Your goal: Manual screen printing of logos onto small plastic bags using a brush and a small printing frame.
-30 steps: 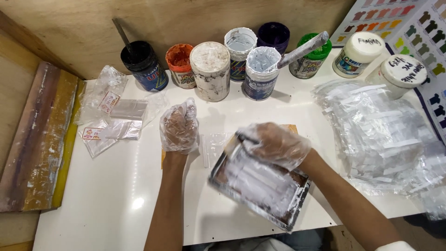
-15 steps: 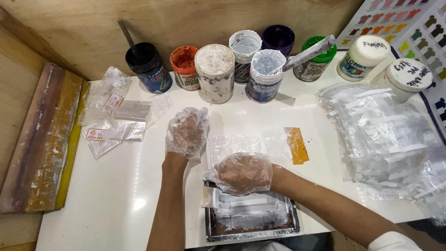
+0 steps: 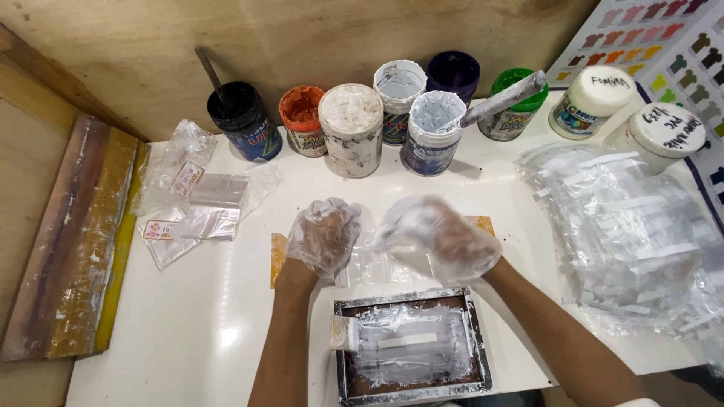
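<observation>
1. The left hand [image 3: 324, 235], in a thin clear plastic glove, rests with fingers curled loosely on a clear plastic pouch [image 3: 367, 260] that lies flat on the white surface [image 3: 196, 332]; whether it pinches the pouch I cannot tell.
2. The right hand [image 3: 441, 240], gloved the same way and blurred, lies over the right part of the same pouch, fingers bent; its grip cannot be made out.
3. The pouch sits over an orange backing sheet [image 3: 278, 255] whose edges show at the left and at the right of the hands.
4. Just below the hands lies a small framed printing screen [image 3: 411, 347], smeared with white ink, flat on the surface; a white-coated squeegee handle [image 3: 343, 332] rests at its left edge.
5. Behind the hands stands a row of ink pots [image 3: 351, 128] against the wooden wall, black, orange, white, blue, purple and green; a paint-coated stick [image 3: 501, 98] leans across the blue-labelled one.
6. At the right a large heap of clear pouches [image 3: 626, 241] lies; at the left a few printed pouches [image 3: 192, 203] lie beside a wooden squeegee board [image 3: 75, 241].
</observation>
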